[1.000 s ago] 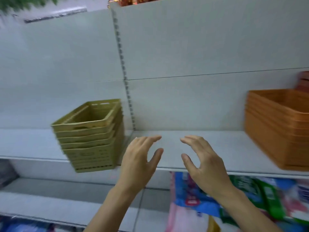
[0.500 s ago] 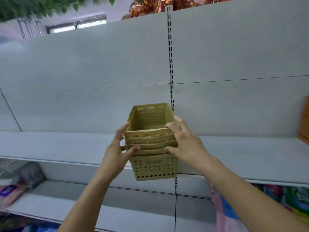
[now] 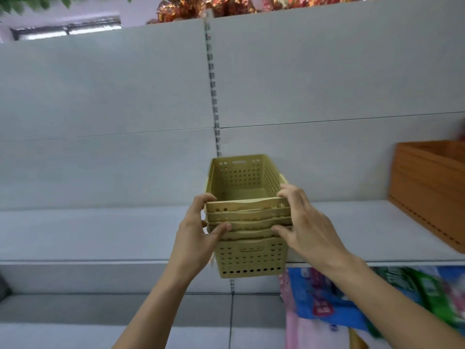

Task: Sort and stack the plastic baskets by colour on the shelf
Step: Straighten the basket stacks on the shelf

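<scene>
- Gripping a nested stack of olive baskets (image 3: 247, 224), both hands are holding it at the near end, in front of the shelf (image 3: 100, 233) edge.
- The left hand (image 3: 195, 241) is curling round the stack's left corner, fingers hooking over the top rim and the thumb pressing on the near rims lower down.
- The right hand (image 3: 305, 229) is clasping the right corner, fingers wrapping over the top rim and the thumb lying against a lower rim.
- The stack is sitting level, its long axis pointing away toward the back panel (image 3: 100, 96); its base is hanging below the shelf's front lip, so the near end is overhanging. Whether the far end is resting on the shelf cannot be told.
- A slotted upright (image 3: 213, 84) is running down the back panel directly behind the stack.
- A stack of orange baskets (image 3: 427, 192) is standing on the same shelf at the right, well apart from the olive stack, partly cut off by the frame edge.
- Bare shelf surface is lying between the two stacks and to the left.
- Coloured packets (image 3: 327, 306), blurred, are lying below the shelf at the right, under the right forearm.
- Foil decorations (image 3: 201, 8) and green leaves (image 3: 37, 2) are showing above the back panel.
</scene>
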### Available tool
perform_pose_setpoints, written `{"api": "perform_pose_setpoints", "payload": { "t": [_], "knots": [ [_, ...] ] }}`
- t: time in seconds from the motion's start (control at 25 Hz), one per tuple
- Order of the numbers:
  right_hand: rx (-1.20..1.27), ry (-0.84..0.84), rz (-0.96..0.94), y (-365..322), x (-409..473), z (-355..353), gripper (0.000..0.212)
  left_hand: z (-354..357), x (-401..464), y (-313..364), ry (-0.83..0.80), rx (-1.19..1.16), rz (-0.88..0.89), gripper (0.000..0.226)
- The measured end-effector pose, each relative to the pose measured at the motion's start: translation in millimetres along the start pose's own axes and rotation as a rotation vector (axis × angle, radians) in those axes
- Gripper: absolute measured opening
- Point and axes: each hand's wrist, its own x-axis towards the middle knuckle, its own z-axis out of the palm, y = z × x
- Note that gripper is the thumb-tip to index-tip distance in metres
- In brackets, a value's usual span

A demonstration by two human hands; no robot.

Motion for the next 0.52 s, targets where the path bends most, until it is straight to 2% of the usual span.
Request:
{"api": "perform_pose_setpoints", "payload": {
  "t": [0.32,0.52],
  "knots": [
    [-0.273,0.074,0.181,145.8,-64.6,-96.2,0.068,182.1,13.6,77.5,-0.148,-0.103,0.043,0.042],
    [-0.495,0.073,0.191,214.5,-82.0,-137.7,0.075,269.0,19.3,112.1,-0.154,-0.098,0.049,0.041]
  ]
}}
